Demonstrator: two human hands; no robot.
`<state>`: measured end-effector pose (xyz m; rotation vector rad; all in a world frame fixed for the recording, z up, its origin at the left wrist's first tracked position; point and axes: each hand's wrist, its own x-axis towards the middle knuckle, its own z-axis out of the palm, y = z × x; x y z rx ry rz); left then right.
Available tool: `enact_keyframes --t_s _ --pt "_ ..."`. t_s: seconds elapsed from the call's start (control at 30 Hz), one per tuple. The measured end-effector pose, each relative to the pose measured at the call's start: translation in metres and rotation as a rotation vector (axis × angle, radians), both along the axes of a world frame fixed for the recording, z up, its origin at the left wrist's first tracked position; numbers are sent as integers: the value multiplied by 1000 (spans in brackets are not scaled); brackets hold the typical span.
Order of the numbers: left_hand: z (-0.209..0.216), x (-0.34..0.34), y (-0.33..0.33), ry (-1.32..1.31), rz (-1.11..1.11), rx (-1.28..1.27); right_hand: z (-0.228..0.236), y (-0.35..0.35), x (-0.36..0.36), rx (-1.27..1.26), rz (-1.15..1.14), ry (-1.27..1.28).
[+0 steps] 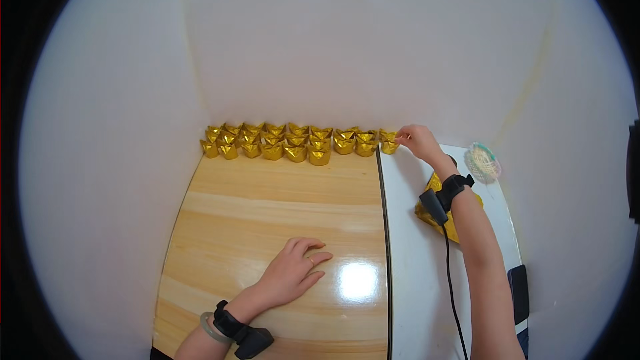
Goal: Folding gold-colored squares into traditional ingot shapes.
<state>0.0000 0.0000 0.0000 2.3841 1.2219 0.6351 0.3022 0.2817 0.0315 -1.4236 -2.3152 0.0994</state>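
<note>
Several folded gold paper ingots stand packed in rows along the far edge of the table, against the back wall. At the right end of these rows, my right hand pinches the rim of a gold paper ingot between thumb and fingers. That ingot sits just past the dark seam, on the white surface. Resting on the wood-grain tabletop, my left hand holds nothing, its fingers loosely apart. Partly hidden under my right forearm lies a stack of gold foil paper.
A white surface adjoins the wood top on the right, beyond a dark seam. In its far right corner sits a pale bundle in clear wrap. A black phone-like object lies at the right edge. White walls enclose three sides.
</note>
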Motion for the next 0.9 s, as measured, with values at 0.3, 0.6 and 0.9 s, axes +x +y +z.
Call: enact_keyframes --t_s 0.3,0.6,0.9 --pt "1 3 3 -50 9 -12 58 -67 56 -217 67 -150" --pt "-2 2 4 -38 8 4 29 -173 64 -516 25 -607" --pt "-24 -6 11 -221 -21 -129 28 -174 96 -634 66 -105"
